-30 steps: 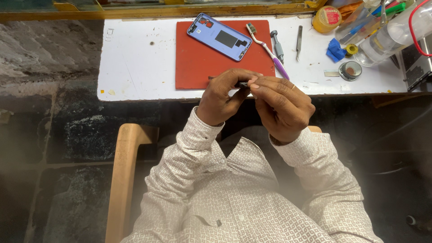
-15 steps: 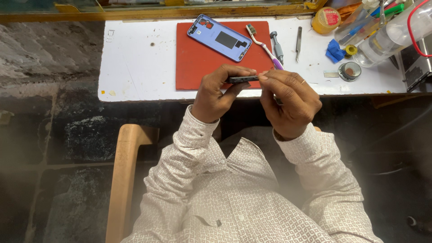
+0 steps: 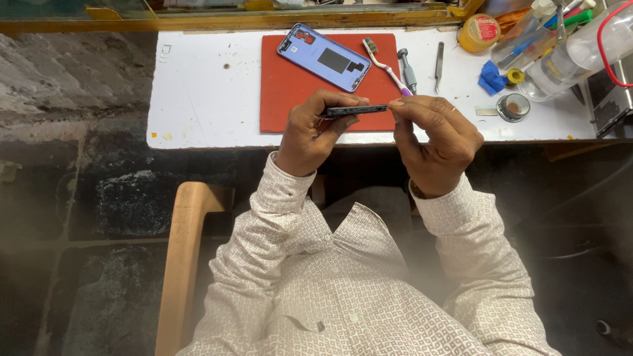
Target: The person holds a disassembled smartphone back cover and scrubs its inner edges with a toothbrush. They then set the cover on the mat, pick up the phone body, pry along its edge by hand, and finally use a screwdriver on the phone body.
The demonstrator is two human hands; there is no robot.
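Holding a dark phone body (image 3: pixel 354 110) edge-on above the near edge of the white bench (image 3: pixel 204 99), the person had both hands closed on it in the head view: the left hand (image 3: pixel 310 135) gripped its left end from below, and the right hand (image 3: pixel 438 135) pinched its right end between thumb and forefinger. It hung over the near edge of a red mat (image 3: pixel 290 86). On the mat, toward the far edge, lay a lilac back cover (image 3: pixel 324 57), inner side up, with a toothbrush (image 3: pixel 384 64), a screwdriver (image 3: pixel 407 69) and tweezers (image 3: pixel 439 58) just to its right. The step looked like inspecting or working the phone's edge; any next move would call for a steady grip and fine fingertip control.
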